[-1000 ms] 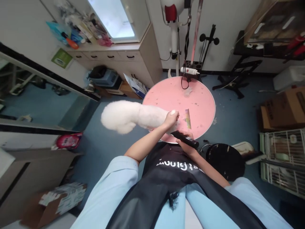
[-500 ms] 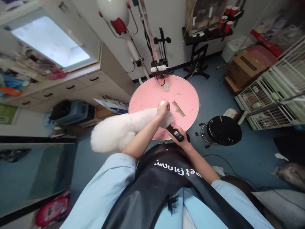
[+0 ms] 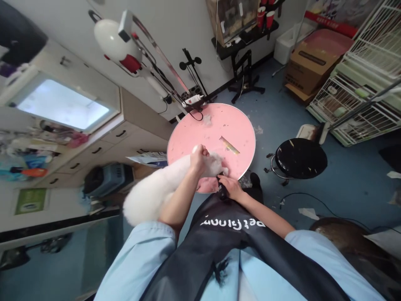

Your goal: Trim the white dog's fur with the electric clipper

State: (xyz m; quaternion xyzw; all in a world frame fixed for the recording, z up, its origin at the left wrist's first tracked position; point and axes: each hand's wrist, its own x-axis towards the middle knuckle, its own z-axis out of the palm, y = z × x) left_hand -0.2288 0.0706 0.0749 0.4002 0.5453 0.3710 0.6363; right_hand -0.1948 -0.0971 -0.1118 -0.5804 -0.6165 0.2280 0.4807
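A white fluffy dog (image 3: 150, 196) is at the left edge of the round pink table (image 3: 241, 125), its body stretching leftward past the rim. My left hand (image 3: 199, 158) is closed around a furry part of it, with a white tuft showing above the fist; which part cannot be made out. In my right hand (image 3: 231, 187) is a black hair clipper (image 3: 222, 192), held near the table's front edge. The clipper's top end is close to the dog's short-furred end, and whether they touch is unclear. A metal comb (image 3: 229, 145) lies flat on the table right of my left hand.
Hair clumps (image 3: 206, 120) are scattered on the table. Behind it rise a lamp arm (image 3: 153, 85) and a tool holder with a white bottle (image 3: 192, 100). At right stand a black stool (image 3: 300, 158) and wire cages (image 3: 338, 108). A cord (image 3: 313, 196) crosses the floor.
The view has shifted. Both hands and the dog appear a little left and lower. The clipper has turned from slanting to nearly upright, closer to my apron.
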